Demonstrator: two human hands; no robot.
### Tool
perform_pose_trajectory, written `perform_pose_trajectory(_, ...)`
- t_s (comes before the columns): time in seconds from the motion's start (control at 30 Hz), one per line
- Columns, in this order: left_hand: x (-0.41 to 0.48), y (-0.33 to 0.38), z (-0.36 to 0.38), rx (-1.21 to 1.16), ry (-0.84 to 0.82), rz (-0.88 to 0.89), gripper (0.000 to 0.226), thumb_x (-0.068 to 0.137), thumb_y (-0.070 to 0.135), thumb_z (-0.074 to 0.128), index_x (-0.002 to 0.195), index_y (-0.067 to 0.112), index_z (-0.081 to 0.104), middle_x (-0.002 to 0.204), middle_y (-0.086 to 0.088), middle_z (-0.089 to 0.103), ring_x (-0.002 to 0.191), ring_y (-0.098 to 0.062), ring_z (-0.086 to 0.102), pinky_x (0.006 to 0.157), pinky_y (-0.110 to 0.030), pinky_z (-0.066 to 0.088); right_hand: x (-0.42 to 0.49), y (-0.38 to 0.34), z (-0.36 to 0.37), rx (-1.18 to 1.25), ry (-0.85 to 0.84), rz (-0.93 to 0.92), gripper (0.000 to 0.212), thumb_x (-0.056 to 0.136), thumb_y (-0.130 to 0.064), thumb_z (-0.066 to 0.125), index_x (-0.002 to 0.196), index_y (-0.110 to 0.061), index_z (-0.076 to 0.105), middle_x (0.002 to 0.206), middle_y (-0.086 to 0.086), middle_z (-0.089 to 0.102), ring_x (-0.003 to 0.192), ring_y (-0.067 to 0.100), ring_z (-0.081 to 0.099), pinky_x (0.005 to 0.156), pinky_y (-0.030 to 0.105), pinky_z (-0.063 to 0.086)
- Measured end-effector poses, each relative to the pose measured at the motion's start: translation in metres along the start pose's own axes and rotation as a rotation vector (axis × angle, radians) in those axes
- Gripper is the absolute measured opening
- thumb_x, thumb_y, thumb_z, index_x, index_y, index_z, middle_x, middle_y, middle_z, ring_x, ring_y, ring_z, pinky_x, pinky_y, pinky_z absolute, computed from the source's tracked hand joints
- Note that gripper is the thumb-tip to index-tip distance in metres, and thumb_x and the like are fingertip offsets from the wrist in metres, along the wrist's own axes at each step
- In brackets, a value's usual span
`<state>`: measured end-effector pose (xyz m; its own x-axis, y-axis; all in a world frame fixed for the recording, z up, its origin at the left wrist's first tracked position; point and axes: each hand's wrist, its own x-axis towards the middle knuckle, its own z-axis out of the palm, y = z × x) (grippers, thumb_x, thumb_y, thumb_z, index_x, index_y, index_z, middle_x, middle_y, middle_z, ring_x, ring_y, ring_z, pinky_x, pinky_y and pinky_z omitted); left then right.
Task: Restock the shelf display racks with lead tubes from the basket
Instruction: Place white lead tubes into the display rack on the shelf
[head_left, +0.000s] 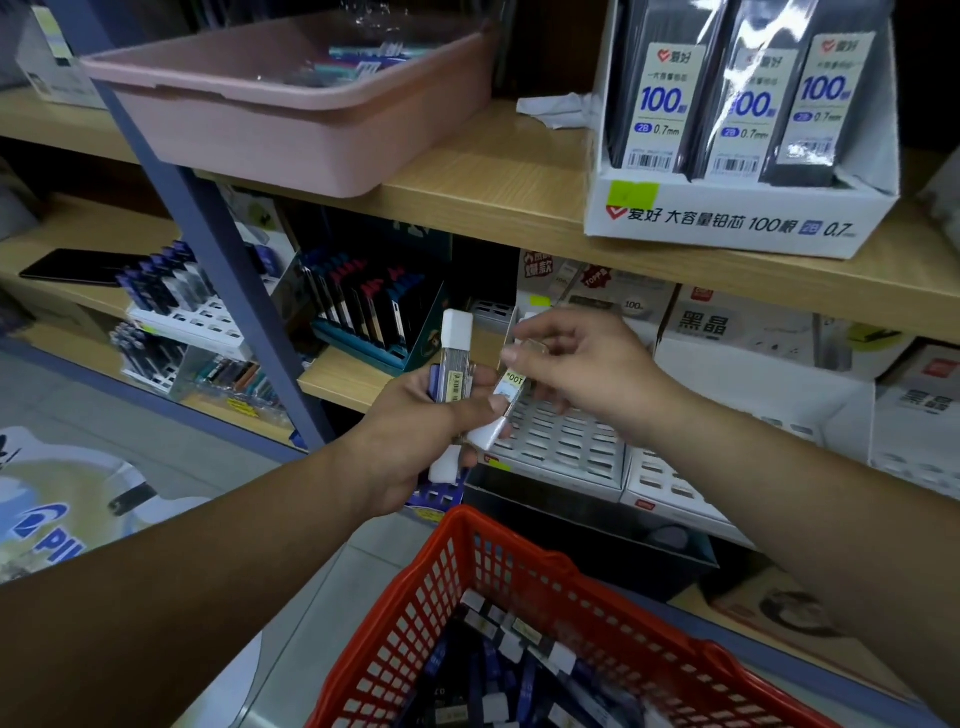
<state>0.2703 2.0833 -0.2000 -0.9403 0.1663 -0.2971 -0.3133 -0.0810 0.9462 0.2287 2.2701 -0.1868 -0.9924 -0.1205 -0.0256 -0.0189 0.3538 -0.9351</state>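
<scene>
The left hand (415, 436), fingers curled, holds a bunch of lead tubes (456, 364). The right hand (576, 364) pinches one tilted tube (511, 392) by its top, cap downward, with the slotted rack (566, 447) just below it.

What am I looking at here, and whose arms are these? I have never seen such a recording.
No machine here: a person wears one camera on the head, so the single picture looks forward and down along their own bare arms. The left hand grips a bundle of lead tubes with white caps. The right hand pinches the upper end of one labelled tube, which the left thumb also touches. Below stands a red basket holding more tubes. Behind the hands is a white slotted rack, the slots in view looking empty. The wooden shelf above carries a pink tray and a white display box of lead packs.
</scene>
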Motion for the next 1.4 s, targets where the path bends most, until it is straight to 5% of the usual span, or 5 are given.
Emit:
perform_pose_trajectory(0.27, -0.002, 0.002, 0.006, 0.048, 0.055, -0.049, 0.018, 0.095, 0.012, 0.073, 0.11, 0.008, 0.065, 0.1, -0.014, 0.078, 0.089, -0.025, 0.078, 0.046, -0.027, 0.044, -0.018, -0.005, -0.012, 0.315, 0.109, 0.134, 0.03, 0.085, -0.001, 0.082, 0.103, -0.006, 0.059, 0.084, 0.019, 0.071, 0.059, 0.025, 0.068, 0.055, 0.034, 0.06)
perform_pose_trajectory(0.67, 0.0, 0.011, 0.013, 0.199, 0.042, 0.068, 0.027, 0.091, 0.016, 0.079, 0.113, 0.009, 0.066, 0.077, -0.01, 0.07, 0.052, -0.009, 0.062, 0.043, -0.024, 0.042, -0.023, 0.0, -0.021, -0.152, -0.249, -0.028, 0.04, 0.084, -0.005, 0.084, 0.119, -0.02, 0.071, 0.086, 0.008, 0.075, 0.073, 0.013, 0.066, 0.073, 0.035, 0.055)
perform_pose_trajectory(1.03, -0.003, -0.004, -0.017, 0.368, -0.08, -0.21, 0.046, 0.086, 0.046, 0.08, 0.104, 0.008, 0.062, 0.065, -0.002, 0.049, 0.049, -0.013, 0.038, 0.045, -0.025, 0.032, -0.003, 0.005, 0.001, 0.048, 0.192, -0.081, 0.028, 0.094, -0.001, 0.07, 0.094, -0.029, 0.063, 0.092, 0.006, 0.066, 0.094, 0.03, 0.071, 0.079, 0.048, 0.063)
perform_pose_trajectory(1.17, -0.004, -0.004, -0.015, 0.341, -0.073, -0.281, 0.06, 0.089, 0.07, 0.062, 0.107, 0.013, 0.064, 0.065, -0.001, 0.046, 0.048, -0.012, 0.034, 0.045, -0.024, 0.028, 0.007, 0.014, 0.007, -0.05, 0.241, -0.168, 0.034, 0.092, -0.002, 0.072, 0.09, -0.035, 0.062, 0.095, 0.022, 0.066, 0.076, 0.025, 0.066, 0.073, 0.03, 0.058)
perform_pose_trajectory(1.4, 0.0, -0.005, -0.017, 0.156, -0.074, -0.234, 0.037, 0.103, 0.048, 0.055, 0.106, 0.012, 0.062, 0.065, -0.003, 0.045, 0.046, -0.014, 0.031, 0.047, -0.026, 0.023, 0.015, 0.037, 0.012, -0.274, 0.214, -0.248, 0.024, 0.09, -0.008, 0.075, 0.093, -0.03, 0.065, 0.083, -0.01, 0.058, 0.07, 0.01, 0.058, 0.074, 0.028, 0.053)
